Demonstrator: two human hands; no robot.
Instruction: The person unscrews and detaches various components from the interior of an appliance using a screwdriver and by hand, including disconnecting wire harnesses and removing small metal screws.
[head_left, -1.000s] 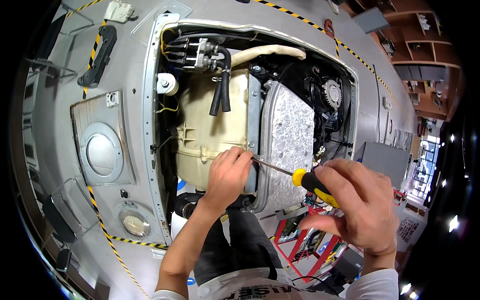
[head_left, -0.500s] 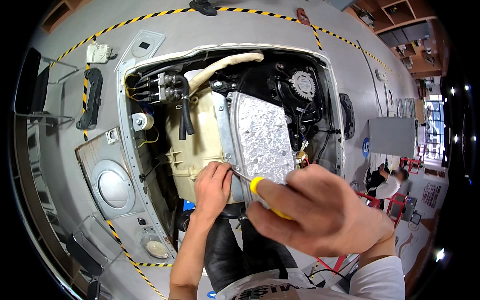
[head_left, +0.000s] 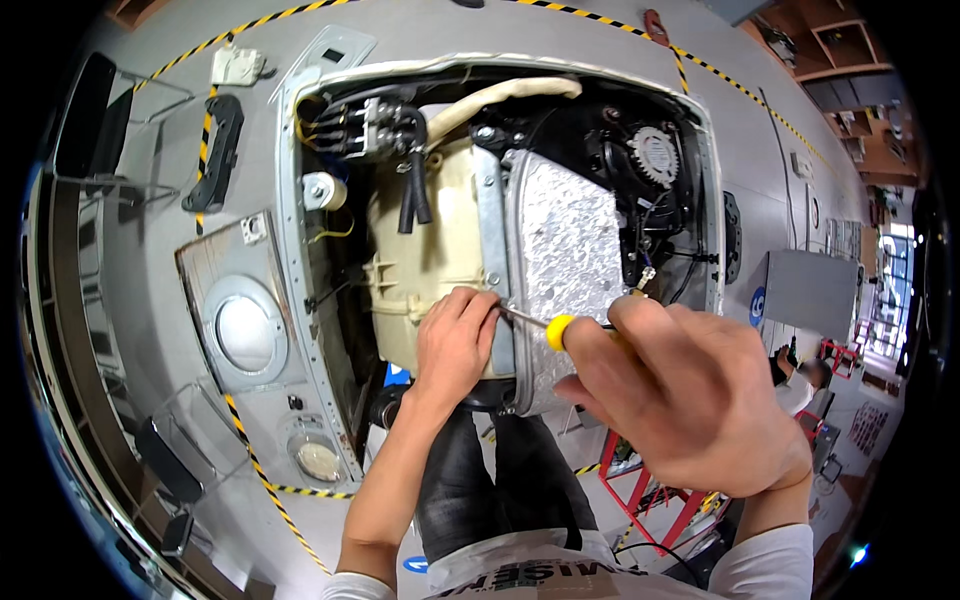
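Note:
My right hand [head_left: 700, 385] grips a screwdriver [head_left: 556, 331] with a yellow handle; most of the handle is hidden in the fingers. Its thin shaft slants left, and the tip meets the edge of a grey metal bar [head_left: 494, 225] on an opened washing machine. Close by the tip, my left hand [head_left: 456, 340] has its fingers together and bent down; whatever they pinch is hidden. Left of the bar lies a cream plastic tub [head_left: 425, 235]. On the right is a silvery, crinkled metal cover [head_left: 570, 245].
The white cabinet frame [head_left: 300, 250] surrounds the works, with black hoses [head_left: 413, 190], a pale hose [head_left: 500, 93] and a toothed wheel [head_left: 655, 155] inside. A detached front panel [head_left: 236, 330] lies on the left floor. A red stand [head_left: 640, 490] is at lower right; a person [head_left: 803, 385] sits beyond.
The view has shifted, so the machine appears farther right and higher. The screwdriver tip stays beside my left fingers, and my right hand has altered its grip on the handle slightly.

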